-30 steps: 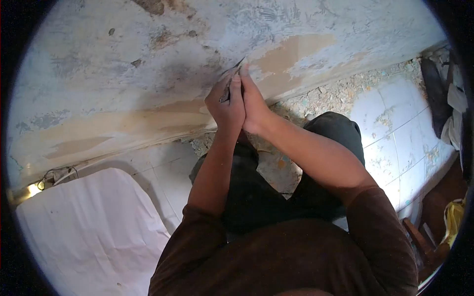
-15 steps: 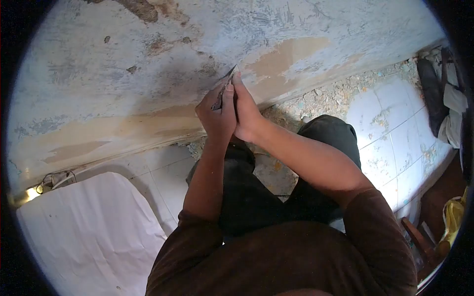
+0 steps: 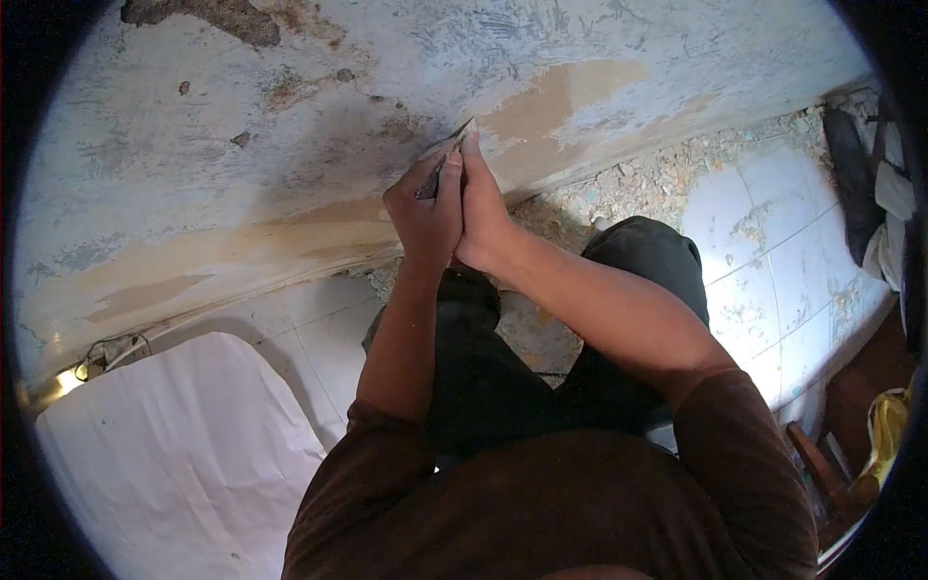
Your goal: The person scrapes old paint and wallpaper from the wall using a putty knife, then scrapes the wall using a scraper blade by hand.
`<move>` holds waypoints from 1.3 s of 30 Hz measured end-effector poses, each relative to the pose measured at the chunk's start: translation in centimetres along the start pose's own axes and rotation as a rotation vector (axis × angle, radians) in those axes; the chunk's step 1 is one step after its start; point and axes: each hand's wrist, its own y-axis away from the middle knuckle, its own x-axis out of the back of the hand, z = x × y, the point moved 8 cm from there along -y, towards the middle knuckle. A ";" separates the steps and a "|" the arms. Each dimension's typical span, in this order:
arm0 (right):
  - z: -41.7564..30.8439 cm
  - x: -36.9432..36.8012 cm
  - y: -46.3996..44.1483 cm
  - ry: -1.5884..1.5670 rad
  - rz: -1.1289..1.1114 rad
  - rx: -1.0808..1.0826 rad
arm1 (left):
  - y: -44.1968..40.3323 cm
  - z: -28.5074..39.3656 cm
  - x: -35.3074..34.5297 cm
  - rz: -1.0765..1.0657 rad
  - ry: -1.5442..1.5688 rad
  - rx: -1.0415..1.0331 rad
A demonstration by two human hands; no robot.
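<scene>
Hands around pointed tool, nearer tan patch than before

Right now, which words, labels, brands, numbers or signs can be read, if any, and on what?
None can be read.
The patchy white-and-tan plaster wall, creased white sheet and brown short-sleeved shirt show no lettering.
Any marking on the thin grey blade in the left hand and right hand, or on the crumpled yellow plastic-like thing, is too small or blurred to read.
</scene>
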 end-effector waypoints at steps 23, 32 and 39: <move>0.3 1.0 -0.6 0.044 0.005 0.010 | 0.3 -0.8 0.0 -0.051 -0.040 0.131; 0.0 0.1 0.1 0.049 0.025 -0.002 | 0.3 -0.6 0.1 -0.050 -0.026 0.113; 0.1 0.6 -0.4 0.068 0.013 0.029 | 0.1 -0.8 0.1 -0.079 -0.008 0.114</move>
